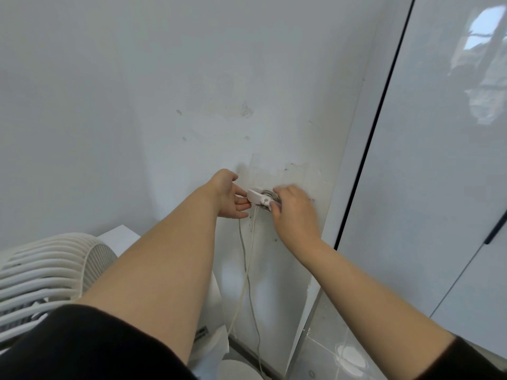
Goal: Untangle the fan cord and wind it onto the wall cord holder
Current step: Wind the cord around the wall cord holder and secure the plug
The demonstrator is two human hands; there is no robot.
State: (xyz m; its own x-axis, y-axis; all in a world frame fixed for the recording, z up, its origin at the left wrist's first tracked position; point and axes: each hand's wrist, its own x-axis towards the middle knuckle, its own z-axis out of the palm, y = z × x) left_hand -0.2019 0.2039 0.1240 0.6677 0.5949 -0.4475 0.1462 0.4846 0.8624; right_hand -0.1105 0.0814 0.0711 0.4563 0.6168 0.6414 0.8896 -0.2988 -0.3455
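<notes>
1. Scuffed white wall point(192, 105) backs both hands: the left hand point(230, 197), fingers loosely extended, steadies the cord holder point(259, 198). The right hand point(295, 212) curls round the fan cord point(253, 234) at the holder.
2. Winding looks under way, with slack cord hanging toward the floor.
3. The next move likely calls for a taut loop, drawing slack from the fan point(49, 272).

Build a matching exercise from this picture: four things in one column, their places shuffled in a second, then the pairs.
Things
1. fan
2. cord holder
3. cord
4. cabinet door

Places
A. hangs down the wall toward the floor
B. far right, glossy, with a dark edge
C. fixed to the wall, mid-picture
D. lower left corner

Pairs: 1-D, 2-C, 3-A, 4-B
</notes>
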